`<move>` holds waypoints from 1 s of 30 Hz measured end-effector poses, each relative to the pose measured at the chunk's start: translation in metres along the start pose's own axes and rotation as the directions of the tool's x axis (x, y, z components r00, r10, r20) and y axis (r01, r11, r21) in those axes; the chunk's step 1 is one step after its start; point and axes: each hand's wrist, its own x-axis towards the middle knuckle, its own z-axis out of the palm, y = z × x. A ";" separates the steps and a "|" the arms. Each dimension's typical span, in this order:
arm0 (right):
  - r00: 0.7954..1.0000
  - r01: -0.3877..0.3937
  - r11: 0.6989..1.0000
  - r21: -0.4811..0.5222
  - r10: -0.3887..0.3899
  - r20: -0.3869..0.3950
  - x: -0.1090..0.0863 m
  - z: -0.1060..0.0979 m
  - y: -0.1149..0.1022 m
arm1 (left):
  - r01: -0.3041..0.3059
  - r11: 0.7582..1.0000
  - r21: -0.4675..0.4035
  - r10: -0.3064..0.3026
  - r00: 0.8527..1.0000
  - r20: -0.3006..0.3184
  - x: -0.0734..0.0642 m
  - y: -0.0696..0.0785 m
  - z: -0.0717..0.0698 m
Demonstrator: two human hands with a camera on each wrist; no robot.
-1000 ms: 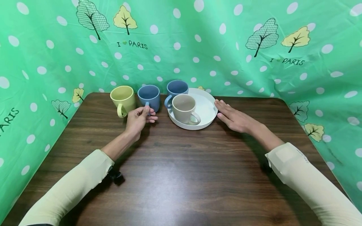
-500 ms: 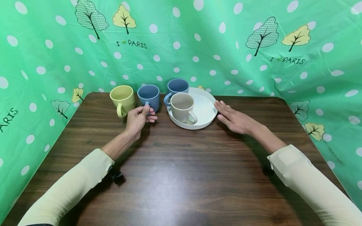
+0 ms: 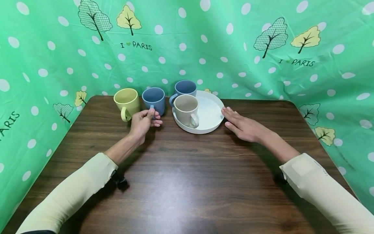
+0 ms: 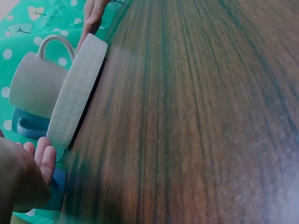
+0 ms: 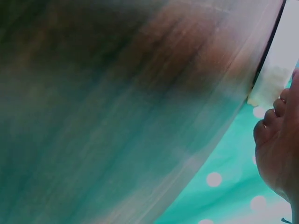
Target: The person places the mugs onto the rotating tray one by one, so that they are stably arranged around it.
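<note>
Between thumb and fingers, my left hand (image 3: 141,125) pinches the handle of a blue mug (image 3: 155,96) standing on the table. Straight fingers of my right hand (image 3: 243,126) touch the right rim of a round white tray (image 3: 211,112). On the tray's left side sits a beige mug (image 3: 186,110), its handle toward the front right. Behind it a second blue mug (image 3: 186,86) is partly covered, handle pointing left. The left wrist view shows the beige mug (image 4: 38,84) above the tray's side wall (image 4: 77,95). In the right wrist view, my right hand (image 5: 278,144) is beside the tray (image 5: 280,42).
A yellow-green mug (image 3: 127,100) stands just left of my left hand, handle forward. All of this is along the far edge of a dark wooden table (image 3: 187,175). A green dotted curtain (image 3: 187,42) hangs close behind and at both sides.
The tray has turned clockwise: the beige mug has shifted left and back, the blue mug behind it slightly right and back. My right hand has slid a little toward me; my left stays put.
</note>
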 end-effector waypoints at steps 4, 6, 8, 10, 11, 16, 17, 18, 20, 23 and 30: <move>1.000 -0.006 1.000 -0.006 0.006 0.011 -0.003 0.000 -0.002 | 0.009 1.000 0.004 -0.009 1.000 0.005 0.000 0.000 0.000; 1.000 -0.004 1.000 -0.008 0.004 0.007 -0.005 0.000 -0.002 | 0.012 1.000 0.006 -0.012 1.000 0.005 0.001 0.000 -0.001; 1.000 0.000 1.000 -0.010 0.000 0.002 -0.006 0.000 -0.003 | 0.014 1.000 0.009 -0.014 1.000 0.005 0.001 0.000 -0.001; 1.000 0.002 1.000 -0.011 -0.002 -0.004 -0.007 0.001 -0.004 | 0.014 1.000 0.011 -0.014 1.000 0.005 0.001 0.001 0.000; 1.000 0.004 1.000 -0.013 -0.004 -0.005 -0.008 0.001 -0.005 | 0.014 1.000 0.011 -0.014 1.000 0.004 0.001 0.001 0.000; 1.000 0.006 1.000 -0.016 -0.006 -0.001 -0.011 0.001 -0.008 | 0.015 1.000 0.014 -0.015 1.000 0.004 0.001 0.001 0.000; 1.000 0.006 1.000 -0.019 -0.006 -0.001 -0.012 0.001 -0.009 | 0.015 1.000 0.015 -0.015 1.000 0.004 0.001 0.000 0.000; 1.000 0.008 1.000 -0.022 -0.008 -0.003 -0.013 0.002 -0.009 | 0.016 1.000 0.016 -0.016 1.000 0.005 0.001 0.000 0.000; 1.000 0.013 1.000 -0.029 -0.013 -0.007 -0.014 0.002 -0.010 | 0.017 1.000 0.020 -0.018 1.000 0.006 0.001 0.000 0.000; 1.000 0.011 1.000 -0.029 -0.011 -0.015 -0.015 0.004 -0.012 | 0.016 1.000 0.023 -0.016 1.000 0.006 0.001 0.000 -0.001; 1.000 0.020 1.000 -0.024 -0.020 -0.014 -0.019 0.007 -0.015 | 0.015 1.000 0.025 -0.015 1.000 0.005 0.001 0.000 -0.002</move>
